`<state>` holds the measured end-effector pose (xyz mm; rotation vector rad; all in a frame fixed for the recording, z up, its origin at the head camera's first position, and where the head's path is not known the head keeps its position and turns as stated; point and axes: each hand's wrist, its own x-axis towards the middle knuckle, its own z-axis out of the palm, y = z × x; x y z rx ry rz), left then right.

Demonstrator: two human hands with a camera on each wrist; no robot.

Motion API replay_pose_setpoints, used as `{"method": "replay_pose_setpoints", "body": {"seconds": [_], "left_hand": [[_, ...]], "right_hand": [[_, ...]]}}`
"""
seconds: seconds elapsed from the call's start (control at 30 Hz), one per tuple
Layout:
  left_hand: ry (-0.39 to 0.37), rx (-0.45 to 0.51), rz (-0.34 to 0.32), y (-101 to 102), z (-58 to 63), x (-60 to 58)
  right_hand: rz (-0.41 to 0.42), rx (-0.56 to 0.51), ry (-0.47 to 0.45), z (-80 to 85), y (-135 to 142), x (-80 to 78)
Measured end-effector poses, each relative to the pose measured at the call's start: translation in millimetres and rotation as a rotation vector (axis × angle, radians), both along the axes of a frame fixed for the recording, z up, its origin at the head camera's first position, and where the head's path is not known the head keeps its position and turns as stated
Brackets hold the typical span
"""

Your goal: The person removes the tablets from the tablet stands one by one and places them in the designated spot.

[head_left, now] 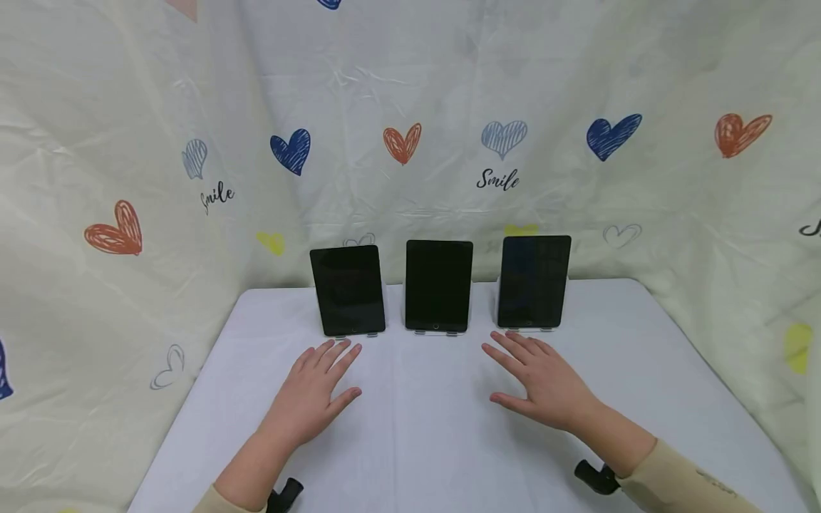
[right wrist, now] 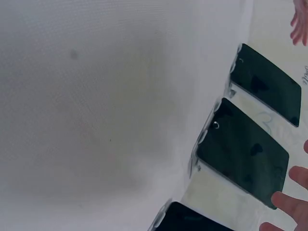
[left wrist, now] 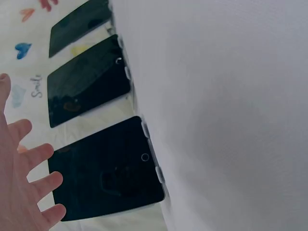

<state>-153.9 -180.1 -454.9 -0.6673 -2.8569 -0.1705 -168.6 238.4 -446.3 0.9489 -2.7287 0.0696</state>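
Observation:
Three black tablets stand upright on clear stands in a row at the table's far side: a left tablet [head_left: 348, 291], a middle tablet [head_left: 439, 286] and a right tablet [head_left: 534, 282]. Their screens are dark. My left hand [head_left: 314, 392] hovers over the table in front of the left tablet, fingers spread and nothing held. On the other side, my right hand [head_left: 539, 377] is spread below the right tablet, also holding nothing. In the left wrist view the fingers [left wrist: 41, 156] overlap the edge of the nearest tablet [left wrist: 108, 168].
A white cloth covers the table [head_left: 436, 413]. Behind it hangs a pale curtain [head_left: 442, 78] printed with hearts and the word Smile. A black wrist strap piece [head_left: 598, 477] shows at the right sleeve, and a similar black piece [head_left: 284, 494] at the left.

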Motion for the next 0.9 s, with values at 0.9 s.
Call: {"method": "replay_pose_setpoints", "body": {"seconds": [0.9], "left_hand": [[-0.016,0.09,0.066,-10.2,3.0,-13.2]], "right_hand": [[-0.037,-0.05,-0.109,1.1,-27.5,-15.3]]}}
